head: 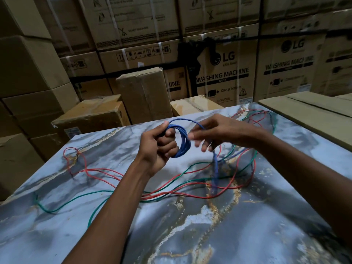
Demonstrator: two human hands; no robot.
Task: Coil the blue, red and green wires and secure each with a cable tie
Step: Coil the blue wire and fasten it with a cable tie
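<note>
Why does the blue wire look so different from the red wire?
The blue wire is wound into a round coil, while the red wire lies loose and sprawling. The blue wire is held up in the left hand, with the right hand guiding it; the red wire rests on the marble table. Neither has a cable tie yet.
</note>
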